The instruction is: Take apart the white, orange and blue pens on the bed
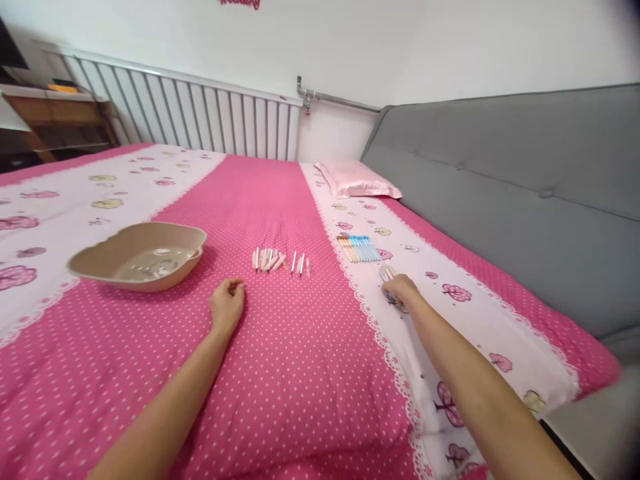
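Note:
My right hand [401, 289] is closed around a few clear, slender pieces like pen barrels [387, 272], low over the white band of the bedspread. Just beyond it lies a neat row of pens [359, 249], orange-brown at the left and blue along the rest. My left hand [227, 305] rests on the pink part with its fingers curled together; whatever may be inside them is hidden. Ahead of it is a loose bunch of pale, thin pen parts [269, 259]. Several dark-tipped white sticks [297, 263] lie apart to its right.
A beige basin [137, 283] with small whitish pieces inside stands at the left. Pink dotted bedding [300, 373] stretches under everything. A pink pillow [357, 179] lies far back beside the grey headboard [505, 180]. A white radiator [200, 113] lines the wall.

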### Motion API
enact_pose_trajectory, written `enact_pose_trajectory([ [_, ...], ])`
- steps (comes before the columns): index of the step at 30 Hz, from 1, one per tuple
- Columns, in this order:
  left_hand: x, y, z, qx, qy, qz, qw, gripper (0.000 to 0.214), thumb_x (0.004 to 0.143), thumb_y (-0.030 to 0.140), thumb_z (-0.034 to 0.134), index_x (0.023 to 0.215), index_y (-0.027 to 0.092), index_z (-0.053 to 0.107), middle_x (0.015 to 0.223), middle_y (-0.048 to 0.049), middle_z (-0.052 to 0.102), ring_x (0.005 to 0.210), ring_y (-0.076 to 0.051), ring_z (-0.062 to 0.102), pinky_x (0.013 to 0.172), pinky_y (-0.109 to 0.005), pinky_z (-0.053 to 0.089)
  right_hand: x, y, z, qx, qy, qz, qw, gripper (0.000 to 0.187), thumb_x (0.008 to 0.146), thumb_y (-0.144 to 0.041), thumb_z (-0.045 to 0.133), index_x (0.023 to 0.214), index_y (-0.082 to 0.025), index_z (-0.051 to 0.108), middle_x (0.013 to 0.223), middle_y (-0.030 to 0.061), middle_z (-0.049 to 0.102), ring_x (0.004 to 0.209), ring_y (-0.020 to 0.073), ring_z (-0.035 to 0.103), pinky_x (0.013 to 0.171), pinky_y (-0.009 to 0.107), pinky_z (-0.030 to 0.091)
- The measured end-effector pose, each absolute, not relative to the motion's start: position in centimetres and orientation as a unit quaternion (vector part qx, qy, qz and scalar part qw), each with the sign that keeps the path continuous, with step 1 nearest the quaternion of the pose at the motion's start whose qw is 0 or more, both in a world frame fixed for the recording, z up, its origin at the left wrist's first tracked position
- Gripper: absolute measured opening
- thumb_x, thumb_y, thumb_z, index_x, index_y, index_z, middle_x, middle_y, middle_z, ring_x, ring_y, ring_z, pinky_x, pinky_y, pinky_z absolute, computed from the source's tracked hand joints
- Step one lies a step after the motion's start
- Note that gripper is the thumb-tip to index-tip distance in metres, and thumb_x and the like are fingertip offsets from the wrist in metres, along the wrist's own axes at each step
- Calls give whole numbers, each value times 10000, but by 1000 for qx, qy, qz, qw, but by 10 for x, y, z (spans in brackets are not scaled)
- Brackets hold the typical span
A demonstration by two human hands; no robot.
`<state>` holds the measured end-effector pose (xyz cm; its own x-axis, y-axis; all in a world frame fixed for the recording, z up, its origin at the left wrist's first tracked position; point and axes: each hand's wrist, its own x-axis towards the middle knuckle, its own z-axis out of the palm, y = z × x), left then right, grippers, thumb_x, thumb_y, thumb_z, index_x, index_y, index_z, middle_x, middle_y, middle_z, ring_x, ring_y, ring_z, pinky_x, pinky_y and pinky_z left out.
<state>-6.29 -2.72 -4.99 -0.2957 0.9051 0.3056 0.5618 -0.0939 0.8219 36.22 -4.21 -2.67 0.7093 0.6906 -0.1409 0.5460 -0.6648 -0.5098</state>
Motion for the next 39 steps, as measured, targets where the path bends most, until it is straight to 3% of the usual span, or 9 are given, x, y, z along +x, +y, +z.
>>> enact_pose_trajectory([
  [4, -62, -32, -50, 563, 646, 483, 181, 286, 709, 332, 474, 861, 143, 626, 767, -57, 634, 691, -179, 565, 711, -299, 434, 347, -51, -19, -897, -315, 196, 240, 340, 414, -88, 667, 728, -149, 552, 765, 133, 618, 924, 323, 587, 683, 364, 486],
  [7, -61, -37, -48, 546, 648, 498, 184, 281, 721, 319, 465, 876, 141, 619, 755, -56, 623, 683, -180, 556, 704, -307, 431, 331, -57, -7, -862, -306, 283, 288, 188, 521, -121, 617, 671, -164, 513, 590, 56, 562, 666, 214, 608, 527, 276, 471],
  [12, -45, -46, -25, 533, 634, 525, 196, 323, 771, 346, 447, 974, 134, 581, 845, -78, 613, 720, -181, 550, 681, -312, 432, 287, -59, 27, -721, -317, 459, 411, 45, 669, -129, 487, 658, -168, 468, 469, -28, 464, 387, 78, 439, 388, 182, 384],
  [17, 3, -41, 12, 600, 543, 509, 294, 346, 806, 447, 438, 920, 164, 602, 828, -52, 630, 636, -133, 569, 585, -256, 453, 202, -41, 49, -565, -350, 568, 486, 70, 659, -132, 548, 722, -149, 522, 527, -16, 536, 403, 72, 458, 353, 169, 343],
  [21, 32, -31, 16, 505, 467, 457, 564, 409, 803, 506, 434, 916, 138, 571, 761, -62, 607, 554, -122, 560, 517, -250, 452, 135, -27, 33, -495, -358, 595, 521, 63, 704, -181, 546, 761, -167, 522, 518, -38, 543, 421, 93, 494, 406, 200, 396],
  [24, 36, -28, -2, 479, 452, 452, 601, 429, 835, 513, 362, 964, 161, 571, 718, -43, 599, 563, -121, 553, 525, -253, 459, 114, -24, 7, -487, -354, 590, 538, 78, 743, -229, 547, 797, -180, 520, 513, -52, 550, 450, 101, 525, 452, 206, 420],
  [30, 23, -32, -23, 435, 378, 454, 680, 453, 759, 481, 548, 1135, 230, 523, 930, -61, 631, 726, -151, 597, 614, -281, 485, 119, -29, -15, -466, -334, 601, 557, 161, 747, -220, 572, 905, -191, 558, 730, -12, 662, 685, 131, 628, 635, 243, 485],
  [34, 19, -35, -15, 431, 354, 434, 708, 502, 738, 358, 625, 1207, 279, 463, 1061, -62, 601, 818, -161, 601, 662, -291, 494, 121, -33, -6, -427, -274, 649, 567, 213, 711, -208, 610, 914, -189, 550, 708, -5, 659, 659, 145, 632, 594, 256, 493],
  [39, 17, -38, -11, 414, 360, 407, 731, 349, 768, 227, 584, 1109, 219, 511, 1043, -67, 603, 829, -143, 602, 761, -306, 477, 121, -34, -6, -424, -252, 635, 595, 276, 616, -139, 673, 830, -188, 506, 610, -42, 608, 511, 119, 585, 487, 228, 468],
])
